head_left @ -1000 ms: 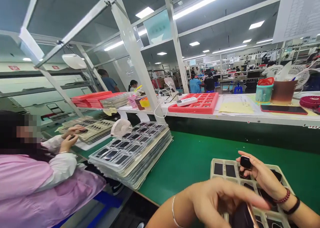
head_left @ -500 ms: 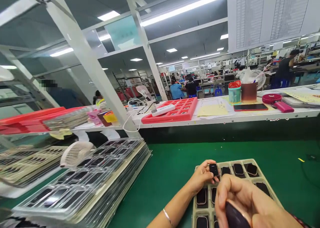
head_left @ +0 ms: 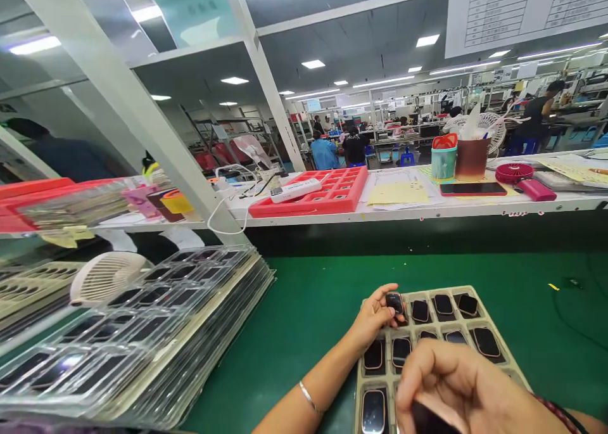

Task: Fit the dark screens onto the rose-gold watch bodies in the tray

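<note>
My left hand (head_left: 377, 313) grips a small smartwatch (head_left: 394, 303) by its edges, its dark screen facing up, over the far left corner of a beige compartment tray (head_left: 504, 351). Several more watches with dark faces and gold-coloured rims lie in the tray's compartments. Close to the camera, my right hand (head_left: 468, 383) has its fingers curled around another dark-faced watch (head_left: 430, 419), which the bottom edge of the picture partly cuts off. This hand and forearm hide the tray's near right part.
Left of my arm stands a tall stack of clear plastic trays (head_left: 180, 332) with dark screens, beside a white fan (head_left: 109, 275). Across the back runs a white shelf (head_left: 403, 213) bearing a red tray (head_left: 349, 196), a phone (head_left: 475, 189) and a pink handheld fan (head_left: 534, 188). People sit farther off.
The view has shifted, with the shelf and stack now farther left and higher. Both hands keep hold of their watches; the right one sits lower in the picture.
</note>
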Action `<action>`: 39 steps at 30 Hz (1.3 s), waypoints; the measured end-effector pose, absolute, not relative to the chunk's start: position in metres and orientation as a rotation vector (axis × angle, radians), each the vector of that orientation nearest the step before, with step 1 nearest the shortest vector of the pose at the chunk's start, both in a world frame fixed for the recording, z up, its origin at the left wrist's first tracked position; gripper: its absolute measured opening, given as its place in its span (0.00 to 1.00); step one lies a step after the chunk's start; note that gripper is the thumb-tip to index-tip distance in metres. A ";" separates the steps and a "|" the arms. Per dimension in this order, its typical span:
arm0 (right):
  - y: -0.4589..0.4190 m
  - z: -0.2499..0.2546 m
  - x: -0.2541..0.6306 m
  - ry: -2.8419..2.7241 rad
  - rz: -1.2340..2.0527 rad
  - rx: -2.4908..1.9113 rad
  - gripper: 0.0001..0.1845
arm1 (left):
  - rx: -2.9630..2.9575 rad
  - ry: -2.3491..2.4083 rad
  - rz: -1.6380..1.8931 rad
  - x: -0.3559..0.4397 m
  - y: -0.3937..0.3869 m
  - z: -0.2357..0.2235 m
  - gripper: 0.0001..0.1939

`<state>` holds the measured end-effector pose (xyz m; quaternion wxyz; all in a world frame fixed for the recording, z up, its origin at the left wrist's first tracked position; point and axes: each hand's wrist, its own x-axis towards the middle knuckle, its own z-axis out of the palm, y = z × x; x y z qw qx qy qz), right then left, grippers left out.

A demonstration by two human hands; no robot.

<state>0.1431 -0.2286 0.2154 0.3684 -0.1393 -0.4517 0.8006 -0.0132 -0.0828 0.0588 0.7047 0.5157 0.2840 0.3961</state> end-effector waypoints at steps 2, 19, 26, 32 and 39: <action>-0.207 0.201 0.145 -1.271 1.964 -0.333 0.28 | 1.160 0.693 0.982 -0.013 -0.082 0.060 0.28; -0.090 0.072 0.175 -1.375 1.622 -0.886 0.25 | 1.338 0.913 1.025 -0.012 -0.081 0.058 0.21; -0.095 0.071 0.182 -1.505 1.569 -0.884 0.20 | 1.355 0.872 1.015 -0.011 -0.083 0.059 0.15; -0.099 0.069 0.182 -1.573 1.545 -0.853 0.24 | 1.359 0.887 1.041 -0.009 -0.084 0.057 0.24; -0.098 0.065 0.184 -1.561 1.432 -0.939 0.23 | 1.386 0.878 1.040 -0.010 -0.085 0.055 0.25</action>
